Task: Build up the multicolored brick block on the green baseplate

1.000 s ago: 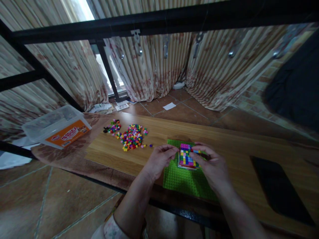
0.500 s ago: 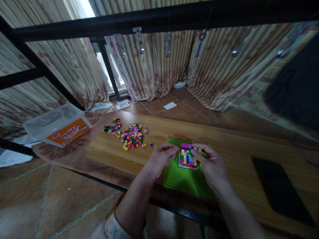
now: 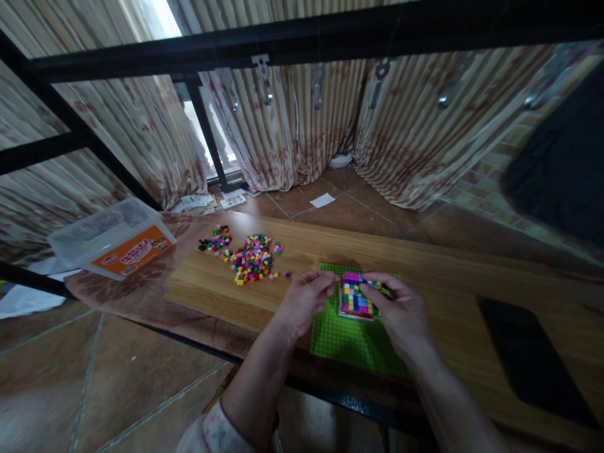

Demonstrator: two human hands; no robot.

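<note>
A green studded baseplate [image 3: 346, 343] lies on the wooden board. On it stands a small block of many-coloured bricks [image 3: 357, 298]. My left hand [image 3: 304, 303] rests at the block's left edge with its fingers curled against it. My right hand [image 3: 402, 311] holds the block's right side, fingers bent over its top edge. A heap of loose coloured bricks [image 3: 251, 259] lies on the board to the left, with a smaller cluster [image 3: 215, 240] beyond it.
A clear plastic box with an orange label [image 3: 112, 237] sits at the table's left end. A dark flat object [image 3: 528, 358] lies on the board at the right. A black metal frame [image 3: 302, 38] crosses overhead, with curtains behind.
The view has shifted slightly. Both hands stay at the brick block with almost no movement.
</note>
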